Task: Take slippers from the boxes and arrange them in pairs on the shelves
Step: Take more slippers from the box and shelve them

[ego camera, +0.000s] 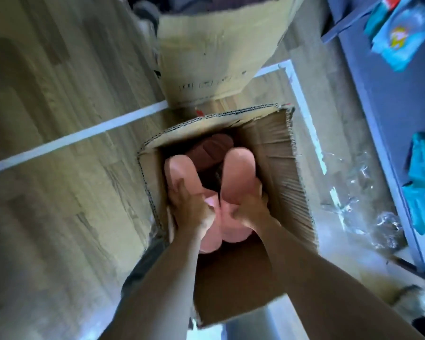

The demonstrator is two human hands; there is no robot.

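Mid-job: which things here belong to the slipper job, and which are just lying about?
Job: left hand gripping the left pink slipper; right hand gripping the right pink slipper; darker slipper inside the cardboard box.
Lying about: teal packets on the blue shelf; clear plastic wrap; white floor tape.

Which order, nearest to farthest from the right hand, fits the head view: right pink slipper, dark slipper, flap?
1. Right pink slipper: in the right hand grip.
2. Dark slipper: deeper down, just beyond it.
3. Flap: cardboard, standing open at the far side.
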